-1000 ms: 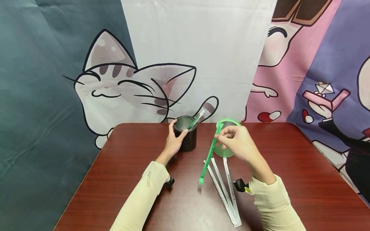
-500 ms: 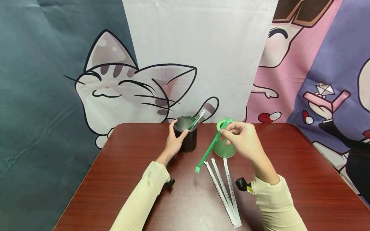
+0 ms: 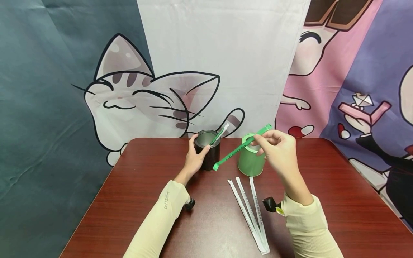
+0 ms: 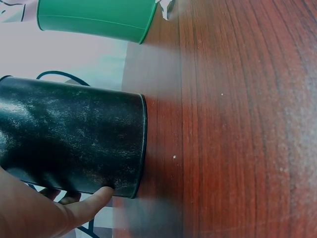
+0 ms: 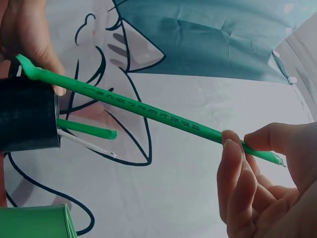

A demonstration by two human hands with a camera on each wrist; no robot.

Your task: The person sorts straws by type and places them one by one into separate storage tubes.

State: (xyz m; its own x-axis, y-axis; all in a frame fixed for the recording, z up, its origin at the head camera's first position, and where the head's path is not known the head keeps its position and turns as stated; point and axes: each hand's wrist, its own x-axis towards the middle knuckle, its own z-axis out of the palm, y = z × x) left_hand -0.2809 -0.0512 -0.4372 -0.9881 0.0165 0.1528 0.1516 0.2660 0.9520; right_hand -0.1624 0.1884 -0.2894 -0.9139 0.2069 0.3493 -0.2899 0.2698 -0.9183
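Observation:
My left hand (image 3: 193, 158) grips the side of a black can (image 3: 211, 159) standing at the table's far edge. A green wrapped straw (image 5: 89, 129) and a white wrapped straw (image 5: 86, 143) poke out of its mouth. With thumb and fingertips, my right hand (image 3: 280, 148) pinches another green wrapped drinking straw (image 3: 235, 151) near its upper end. That straw slants down to the left in the head view, passing in front of a green can (image 3: 251, 165). In the right wrist view its far end overlaps the black can's rim and my left hand; contact cannot be told.
Several white paper-wrapped straws (image 3: 248, 216) lie fanned on the reddish-brown table (image 3: 129, 200), in front of the green can. A cartoon-printed cloth backdrop (image 3: 219, 36) hangs behind the table's far edge.
My right hand has shifted slightly right, tilting the green straw from nearly upright to a flatter slant, its lower end swinging up and left toward the black can. The left hand stays put.

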